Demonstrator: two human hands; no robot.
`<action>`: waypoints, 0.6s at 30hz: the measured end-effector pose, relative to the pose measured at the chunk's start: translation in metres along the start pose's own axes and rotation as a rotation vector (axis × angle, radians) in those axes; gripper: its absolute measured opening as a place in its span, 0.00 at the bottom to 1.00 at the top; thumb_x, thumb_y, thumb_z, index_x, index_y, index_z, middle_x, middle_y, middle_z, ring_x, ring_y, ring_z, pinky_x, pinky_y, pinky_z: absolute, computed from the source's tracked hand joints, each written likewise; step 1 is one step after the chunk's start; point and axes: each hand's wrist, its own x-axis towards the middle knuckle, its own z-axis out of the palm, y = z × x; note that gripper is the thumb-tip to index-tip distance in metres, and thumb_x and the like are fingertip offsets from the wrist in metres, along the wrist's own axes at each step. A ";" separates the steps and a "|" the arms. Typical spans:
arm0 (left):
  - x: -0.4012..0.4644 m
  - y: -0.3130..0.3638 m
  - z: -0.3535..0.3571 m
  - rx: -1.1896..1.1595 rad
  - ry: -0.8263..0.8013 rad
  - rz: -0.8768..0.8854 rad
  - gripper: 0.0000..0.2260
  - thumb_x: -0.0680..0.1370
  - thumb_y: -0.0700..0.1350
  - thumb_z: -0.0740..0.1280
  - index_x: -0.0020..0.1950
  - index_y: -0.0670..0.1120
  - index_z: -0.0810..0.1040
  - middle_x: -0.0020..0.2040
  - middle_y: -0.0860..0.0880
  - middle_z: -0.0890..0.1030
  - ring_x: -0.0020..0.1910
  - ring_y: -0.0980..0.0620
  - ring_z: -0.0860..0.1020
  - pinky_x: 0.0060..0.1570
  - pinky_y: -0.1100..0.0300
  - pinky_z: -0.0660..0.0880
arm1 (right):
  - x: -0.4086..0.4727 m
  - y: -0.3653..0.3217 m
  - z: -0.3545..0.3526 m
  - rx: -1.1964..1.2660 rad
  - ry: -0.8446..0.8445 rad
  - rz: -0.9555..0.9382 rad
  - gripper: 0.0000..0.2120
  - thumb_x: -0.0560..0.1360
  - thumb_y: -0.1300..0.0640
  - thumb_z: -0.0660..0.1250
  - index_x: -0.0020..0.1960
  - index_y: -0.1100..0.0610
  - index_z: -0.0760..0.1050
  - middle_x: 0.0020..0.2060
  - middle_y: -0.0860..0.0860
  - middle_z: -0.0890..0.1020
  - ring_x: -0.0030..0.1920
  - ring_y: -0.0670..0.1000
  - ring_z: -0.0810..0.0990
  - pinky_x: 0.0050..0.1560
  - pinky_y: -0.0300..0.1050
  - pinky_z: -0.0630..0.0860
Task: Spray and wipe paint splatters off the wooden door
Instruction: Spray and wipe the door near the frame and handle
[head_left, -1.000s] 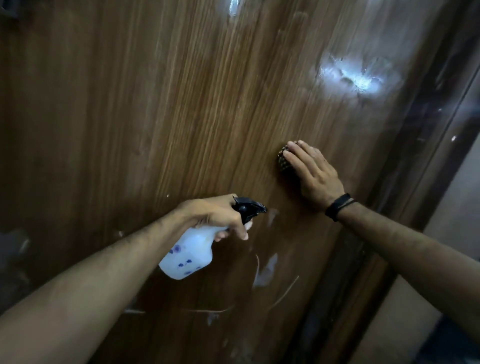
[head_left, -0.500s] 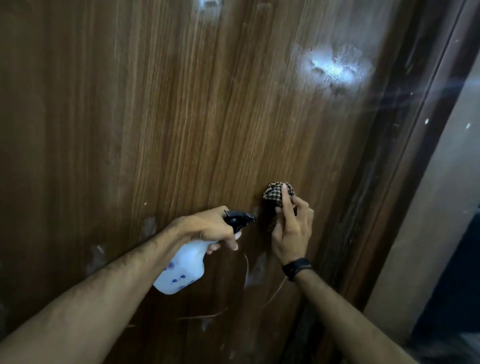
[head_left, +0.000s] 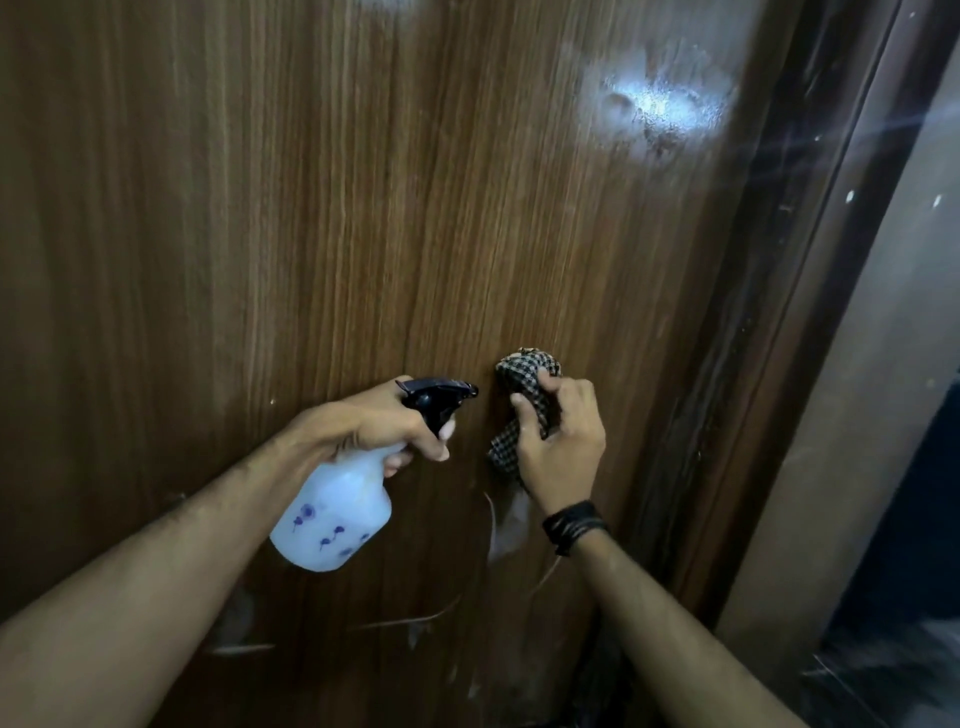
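Door: brown wood grain, upright, filling most of the view; bright wet patch at upper right.
Paint splatters: pale streaks and smears low on the door, below the hands.
Spray bottle: white, blue flower print, black trigger head; nozzle towards the cloth.
Left hand: wrapped round the bottle neck, finger on trigger.
Cloth: checked, bunched against the door.
Right hand: gripping the cloth; dark band on wrist.
Door frame: dark, at right.

Glossy wood-grain door, checked woven cloth, seemingly plastic spray bottle.
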 end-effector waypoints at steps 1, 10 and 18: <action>0.000 0.002 -0.001 -0.002 0.001 0.007 0.08 0.74 0.32 0.71 0.45 0.45 0.77 0.46 0.40 0.77 0.22 0.54 0.67 0.23 0.62 0.68 | -0.008 0.001 0.002 -0.005 -0.006 -0.017 0.13 0.73 0.63 0.74 0.57 0.61 0.78 0.47 0.52 0.77 0.48 0.44 0.75 0.51 0.29 0.69; -0.001 0.003 0.007 0.014 -0.045 -0.013 0.09 0.69 0.40 0.72 0.46 0.43 0.77 0.47 0.39 0.77 0.21 0.53 0.67 0.23 0.61 0.69 | -0.094 0.013 0.002 0.031 -0.224 0.028 0.18 0.72 0.68 0.73 0.58 0.54 0.76 0.49 0.46 0.74 0.49 0.46 0.75 0.49 0.38 0.75; 0.013 0.003 0.013 0.019 -0.063 -0.017 0.08 0.69 0.38 0.73 0.45 0.44 0.77 0.46 0.39 0.78 0.21 0.53 0.67 0.24 0.61 0.69 | 0.001 0.035 -0.024 -0.108 0.159 0.182 0.12 0.74 0.60 0.74 0.55 0.61 0.78 0.49 0.52 0.78 0.50 0.42 0.73 0.53 0.23 0.64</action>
